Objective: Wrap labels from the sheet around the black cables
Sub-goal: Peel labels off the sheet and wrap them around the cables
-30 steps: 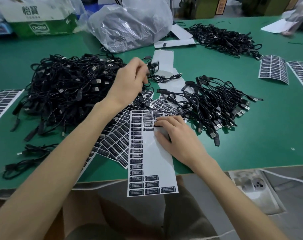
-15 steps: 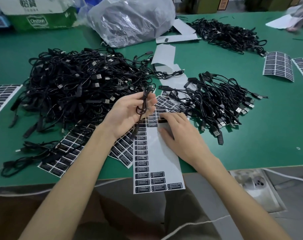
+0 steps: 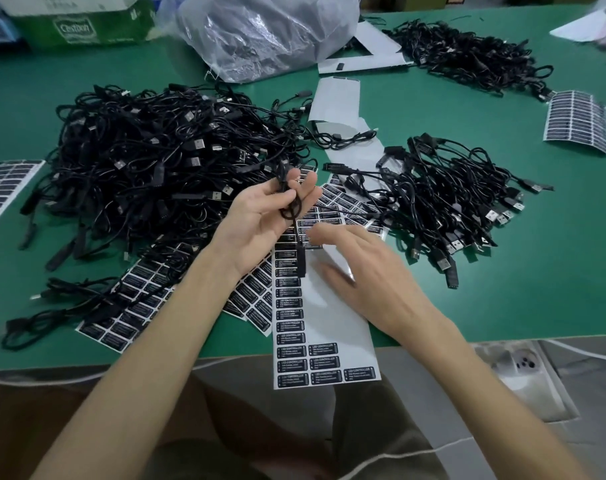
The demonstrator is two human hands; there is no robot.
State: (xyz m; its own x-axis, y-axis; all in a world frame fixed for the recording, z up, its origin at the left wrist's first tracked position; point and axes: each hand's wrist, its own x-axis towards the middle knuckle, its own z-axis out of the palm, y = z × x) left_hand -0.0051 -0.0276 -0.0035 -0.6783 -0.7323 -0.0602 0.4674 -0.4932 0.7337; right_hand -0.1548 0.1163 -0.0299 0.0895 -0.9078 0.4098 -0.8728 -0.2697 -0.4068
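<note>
My left hand (image 3: 260,216) is palm up above the label sheet (image 3: 332,327) and pinches a looped black cable (image 3: 289,206) between thumb and fingers; the cable's connector end (image 3: 300,263) dangles down over the sheet. My right hand (image 3: 367,275) lies over the sheet's white backing, its fingers stretched toward the top rows of black labels and slightly blurred. A large pile of black cables (image 3: 149,168) sits to the left on the green table (image 3: 536,271), and a smaller pile (image 3: 446,199) to the right.
More label sheets lie under the left arm (image 3: 128,313), at the left edge (image 3: 3,188) and at the far right (image 3: 576,123). A clear plastic bag (image 3: 270,32), a cardboard box (image 3: 76,19) and another cable pile (image 3: 467,53) stand at the back. Empty backing strips (image 3: 336,102) lie mid-table.
My left hand picked a cable from the big pile and brought it back over the label sheet, turning palm up. My right hand stayed on the sheet, its fingers shifting at the label rows.
</note>
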